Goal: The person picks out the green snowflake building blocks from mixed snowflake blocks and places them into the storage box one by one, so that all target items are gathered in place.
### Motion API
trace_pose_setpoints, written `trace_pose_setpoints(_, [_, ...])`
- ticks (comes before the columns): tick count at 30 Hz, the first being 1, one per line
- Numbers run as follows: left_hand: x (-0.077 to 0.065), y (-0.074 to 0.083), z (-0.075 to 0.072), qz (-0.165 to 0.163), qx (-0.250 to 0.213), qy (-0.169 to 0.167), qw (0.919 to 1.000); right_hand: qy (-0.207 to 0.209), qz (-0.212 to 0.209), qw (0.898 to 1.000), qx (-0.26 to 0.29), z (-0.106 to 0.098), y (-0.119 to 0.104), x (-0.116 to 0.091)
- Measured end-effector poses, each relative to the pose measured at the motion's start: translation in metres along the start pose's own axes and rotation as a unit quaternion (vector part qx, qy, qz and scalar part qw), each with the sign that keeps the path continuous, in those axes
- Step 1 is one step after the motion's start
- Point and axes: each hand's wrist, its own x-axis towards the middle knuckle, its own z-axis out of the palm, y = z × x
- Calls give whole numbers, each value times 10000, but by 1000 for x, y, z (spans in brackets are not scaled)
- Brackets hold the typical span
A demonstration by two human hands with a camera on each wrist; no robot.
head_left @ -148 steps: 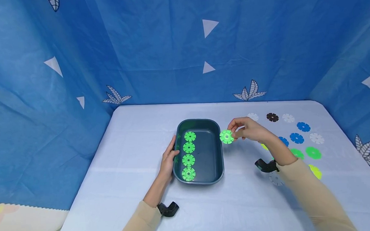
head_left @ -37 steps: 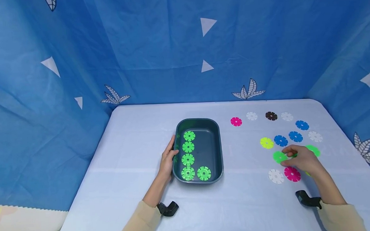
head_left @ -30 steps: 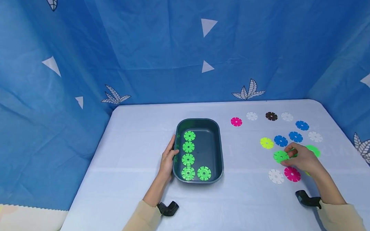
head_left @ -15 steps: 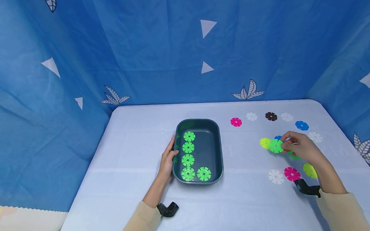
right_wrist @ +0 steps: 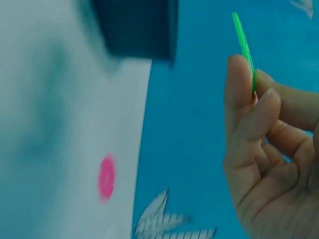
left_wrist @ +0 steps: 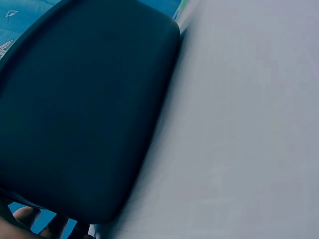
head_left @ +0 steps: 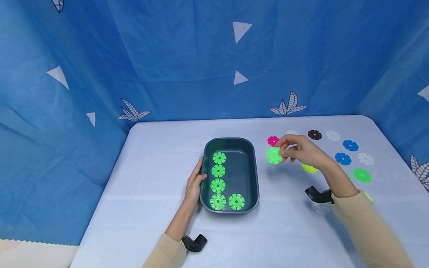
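My right hand (head_left: pixel 303 150) pinches a green notched disc (head_left: pixel 273 156) by its edge, between thumb and fingers, just right of a dark teal tray (head_left: pixel 239 173). In the right wrist view the green disc (right_wrist: pixel 242 40) appears edge-on above the fingertips. My left hand (head_left: pixel 194 187) grips the tray's left side, thumb over the rim and fingers along the outer wall. Inside the tray, several green discs (head_left: pixel 218 186) line the left side in a column. One more green disc (head_left: pixel 236 201) lies at the front right. The tray's outer wall (left_wrist: pixel 94 109) fills much of the left wrist view.
Loose notched discs lie on the white table (head_left: pixel 147 161) at the right: pink (head_left: pixel 273 141), brown (head_left: pixel 315 135), blue (head_left: pixel 343 158), white (head_left: pixel 365 158), yellow (head_left: pixel 310 168) and green (head_left: pixel 362 175). My right forearm covers some of them. A blue curtain (head_left: pixel 182 63) hangs behind.
The right hand has picked up a green disc from the right-hand group and carried it left towards the tray. Earlier, another green disc went into the tray's front right. The left hand stays put.
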Motion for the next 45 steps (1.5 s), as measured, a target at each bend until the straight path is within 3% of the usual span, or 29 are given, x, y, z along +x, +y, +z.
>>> trace_pose_setpoints(8, [0,-2,0,12,-11,-3,10000,-1247,-933,9878,66,38,-37,37])
trace_pose_setpoints(13, [1,-2,0,52,-32,-7,10000,-2047,-1054,9728,-242,61,-47,55])
trace_pose_setpoints(17, [1,-2,0,77,-48,-41,10000,-2397,-1073,9630,-607,76,-49,65])
trace_pose_setpoints(29, [0,-1,0,86,-58,-66,9999,-2694,-402,9461,-1750,108,-56,74])
trace_pose_setpoints(45, [0,-2,0,93,-129,-83,9998,-2662,-91,9354,-2324,125,-51,76])
